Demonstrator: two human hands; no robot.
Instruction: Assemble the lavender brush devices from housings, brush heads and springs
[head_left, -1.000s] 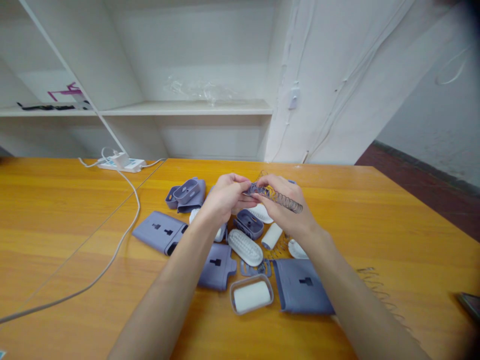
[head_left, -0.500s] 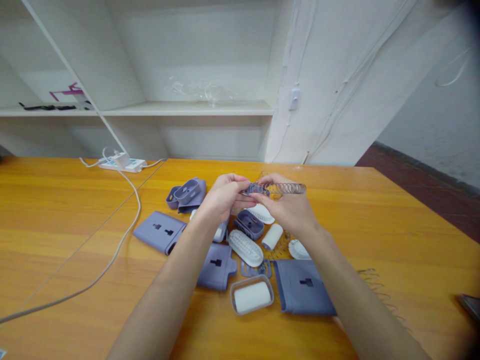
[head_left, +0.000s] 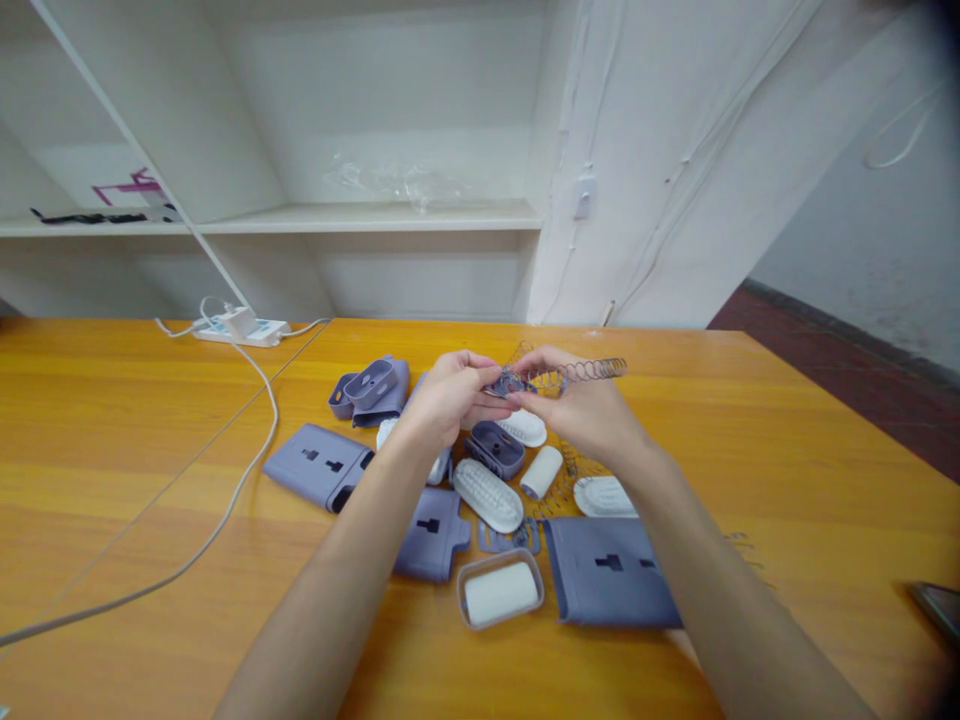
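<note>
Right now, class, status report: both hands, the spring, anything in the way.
Left hand: pinching small purple part. Right hand: at same part. Spring: at right hand, coils jutting rightward. Below, on table: white oval piece, purple case, others.

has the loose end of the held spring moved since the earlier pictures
Yes: in view, the spring's loose end has swung up and right, nearer the table's far edge.

Soft, fairly even light is brightening the white wall (head_left: 637, 120), while greyer shade is settling beneath the shelf (head_left: 375, 218). A pale sheen is lying along the left side of the table (head_left: 187, 600). Wide-angle distortion is tilting upright lines outward. Darkness is swallowing the right corners, where a dark object (head_left: 939, 606) is blurring, and the spring's (head_left: 600, 369) fine coils are looking slightly smeared.
</note>
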